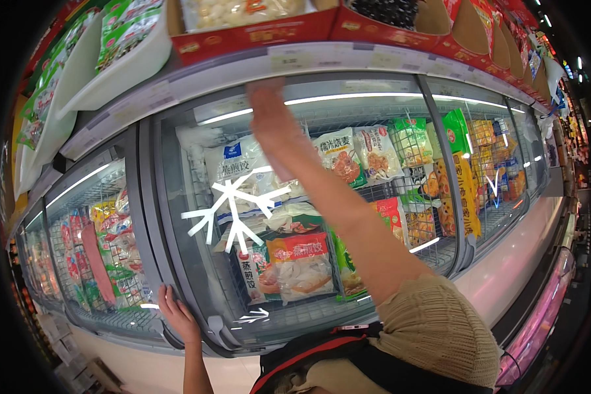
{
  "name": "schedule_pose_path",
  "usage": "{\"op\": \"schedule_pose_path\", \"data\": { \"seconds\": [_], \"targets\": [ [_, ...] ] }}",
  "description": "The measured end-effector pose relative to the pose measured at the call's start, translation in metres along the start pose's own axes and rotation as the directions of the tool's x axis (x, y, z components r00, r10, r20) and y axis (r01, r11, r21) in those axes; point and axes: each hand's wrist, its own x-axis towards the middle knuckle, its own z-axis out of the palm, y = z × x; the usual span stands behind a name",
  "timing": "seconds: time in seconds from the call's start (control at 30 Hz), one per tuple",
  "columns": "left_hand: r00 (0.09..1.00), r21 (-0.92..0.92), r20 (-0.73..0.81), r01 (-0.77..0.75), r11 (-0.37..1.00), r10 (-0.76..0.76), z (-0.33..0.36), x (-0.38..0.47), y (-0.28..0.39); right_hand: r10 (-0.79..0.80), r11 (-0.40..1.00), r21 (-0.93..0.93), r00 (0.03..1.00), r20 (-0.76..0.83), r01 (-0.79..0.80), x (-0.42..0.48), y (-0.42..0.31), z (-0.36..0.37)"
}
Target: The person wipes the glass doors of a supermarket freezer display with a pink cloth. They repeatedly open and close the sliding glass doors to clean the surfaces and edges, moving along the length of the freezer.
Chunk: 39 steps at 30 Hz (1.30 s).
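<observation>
My right hand (276, 120) reaches up to the far part of the freezer's glass lid (197, 276). It is blurred and presses on what looks like a pinkish cloth (282, 170), which shows past the fingertips and below the palm. My left hand (177, 315) rests on the grey lid frame (170, 246) at the near left, holding nothing. Beside it are two grey lid handles, the nearer one (221, 332) to its right. Under the glass lie bagged frozen dumplings (303, 266) in wire baskets. A white snowflake decal (231, 197) marks the glass.
Above the freezer runs a shelf edge with price labels (320, 56). Red cardboard boxes (256, 37) and white bins (123, 74) of packaged food stand on it. More glass lids (492, 162) continue to the right. A pink-lit case (537, 320) is at far right.
</observation>
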Motion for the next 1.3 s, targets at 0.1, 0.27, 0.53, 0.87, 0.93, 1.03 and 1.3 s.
{"op": "schedule_pose_path", "data": {
  "seconds": [0.1, 0.27, 0.53, 0.87, 0.93, 1.03, 1.3],
  "targets": [
    [1.0, -0.019, 0.008, 0.005, 1.0, -0.005, 0.001, -0.001, 0.001, 0.046, 0.975, 0.214, 0.995, 0.092, -0.065, 0.03, -0.09, 0.037],
    [1.0, -0.023, 0.017, -0.001, 1.0, 0.002, 0.0, -0.001, -0.003, -0.042, 0.989, 0.14, 0.999, -0.023, 0.045, 0.049, -0.222, 0.1],
    [0.999, -0.083, 0.045, 0.03, 0.996, -0.027, -0.001, -0.003, -0.005, 0.031, 0.936, 0.351, 1.0, -0.005, -0.027, 0.026, -0.11, 0.025],
    [1.0, 0.031, 0.011, -0.029, 0.999, 0.029, 0.005, -0.005, -0.01, 0.147, 0.759, -0.645, 0.988, 0.04, -0.087, -0.088, 0.243, -0.141],
    [0.999, 0.051, 0.025, -0.023, 0.998, 0.022, 0.004, -0.005, -0.011, 0.249, 0.738, -0.65, 0.969, 0.008, -0.184, -0.106, 0.295, -0.173],
    [1.0, 0.031, 0.022, -0.018, 0.999, 0.018, 0.005, -0.005, -0.014, 0.307, 0.72, -0.645, 0.951, -0.037, -0.257, -0.117, 0.347, -0.199],
    [0.998, -0.005, 0.015, -0.061, 0.998, 0.061, 0.002, -0.005, -0.021, 0.285, 0.778, -0.522, 0.936, -0.206, -0.351, -0.185, 0.319, -0.206]
  ]
}}
